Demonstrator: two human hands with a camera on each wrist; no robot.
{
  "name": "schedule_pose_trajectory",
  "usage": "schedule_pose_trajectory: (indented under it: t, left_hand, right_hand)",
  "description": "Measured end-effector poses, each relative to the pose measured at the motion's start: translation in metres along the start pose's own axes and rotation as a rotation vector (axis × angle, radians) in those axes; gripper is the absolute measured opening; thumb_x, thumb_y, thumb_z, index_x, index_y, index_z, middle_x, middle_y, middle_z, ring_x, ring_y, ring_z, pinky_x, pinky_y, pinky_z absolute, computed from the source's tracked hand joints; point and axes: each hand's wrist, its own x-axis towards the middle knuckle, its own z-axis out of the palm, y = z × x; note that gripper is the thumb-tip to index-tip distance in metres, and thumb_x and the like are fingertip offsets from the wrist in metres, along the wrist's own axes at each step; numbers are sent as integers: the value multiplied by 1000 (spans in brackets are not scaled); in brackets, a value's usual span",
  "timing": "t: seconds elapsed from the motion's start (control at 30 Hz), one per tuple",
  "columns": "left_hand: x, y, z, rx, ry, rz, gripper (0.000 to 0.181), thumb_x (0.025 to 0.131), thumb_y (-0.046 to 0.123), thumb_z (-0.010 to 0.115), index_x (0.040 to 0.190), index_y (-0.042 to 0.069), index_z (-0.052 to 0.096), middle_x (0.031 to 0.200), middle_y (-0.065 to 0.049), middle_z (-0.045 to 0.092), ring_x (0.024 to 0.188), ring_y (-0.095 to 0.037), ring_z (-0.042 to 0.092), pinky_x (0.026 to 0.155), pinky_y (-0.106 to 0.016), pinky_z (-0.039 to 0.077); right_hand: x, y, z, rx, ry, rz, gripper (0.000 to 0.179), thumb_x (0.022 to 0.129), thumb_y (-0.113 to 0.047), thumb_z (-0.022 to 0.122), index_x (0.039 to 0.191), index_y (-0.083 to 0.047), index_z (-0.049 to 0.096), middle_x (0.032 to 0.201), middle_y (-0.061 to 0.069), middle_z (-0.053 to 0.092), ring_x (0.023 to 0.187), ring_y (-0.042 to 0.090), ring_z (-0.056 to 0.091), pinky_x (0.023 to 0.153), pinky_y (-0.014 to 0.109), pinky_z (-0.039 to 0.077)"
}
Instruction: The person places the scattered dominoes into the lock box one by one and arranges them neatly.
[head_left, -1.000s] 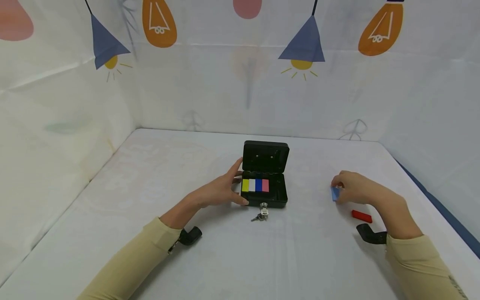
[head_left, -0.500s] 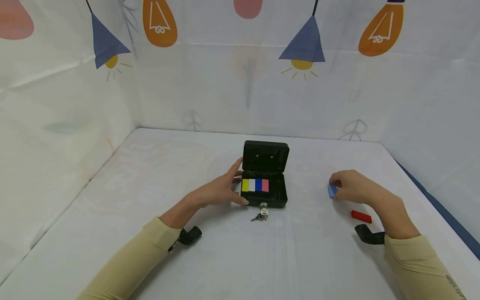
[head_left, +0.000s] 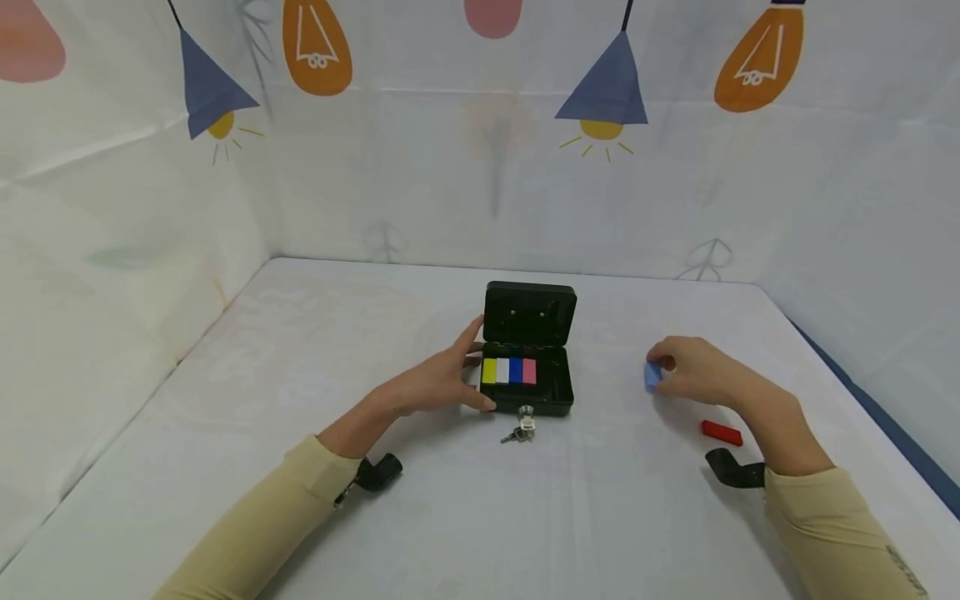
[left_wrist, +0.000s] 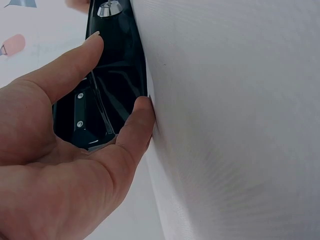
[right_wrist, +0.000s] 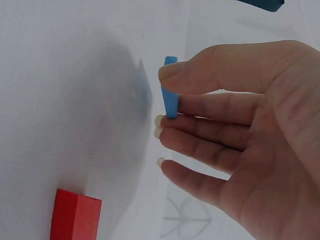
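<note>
Fingers of the right hand pinch the blue block, seemingly off the counter, its long axis roughly fore-and-aft like the row of blocks in the open box well leftward; the left hand spreads wide at the box's left side

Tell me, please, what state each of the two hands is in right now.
Left hand: open, spread against the left side of the black rectangular box.
Right hand: holding a light-blue rectangular block in a pinch.
</note>
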Motion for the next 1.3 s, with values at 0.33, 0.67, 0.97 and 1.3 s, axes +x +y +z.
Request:
schedule_pose_trajectory:
  t: [0.33, 0.67, 0.97, 1.3]
  left_hand:
    - [1, -1, -1, 1, 4, -2, 125, 78, 16, 85, 155, 48, -7, 163, -2, 27, 151, -25, 31, 118, -56, 29]
    - [2, 0, -1, 12, -1, -1, 125, 78, 17, 85, 155, 48, -8, 163, -3, 27, 150, -25, 31, 118, -56, 28]
    - [-2, 1, -3, -1, 2, 8, 126, 78, 15, 85, 156, 47, -8, 163, -3, 27, 151, -26, 30, 118, -55, 30]
    - [0, 1, -1, -6, -12, 2, 126, 77, 15, 85, 156, 46, -8, 164, -4, 26, 151, -25, 30, 118, -55, 29]
  right_hand:
    - [4, -10, 1, -9, 56, -54, 41, 84, -12, 71, 120, 6, 65, 110, 16, 66, 101, 31, 60, 90, 52, 52]
    - [6, -25, 2, -8, 64, -106, 37, 85, -11, 71, 118, 4, 68, 105, 10, 67, 100, 28, 60, 90, 50, 53]
    - [10, -37, 2, -16, 76, -133, 37, 85, -13, 72, 119, 2, 68, 106, 10, 66, 100, 29, 60, 90, 48, 53]
    - [16, -51, 8, 25, 96, -150, 38, 86, -15, 73, 121, -1, 68, 107, 8, 67, 103, 29, 61, 92, 50, 52]
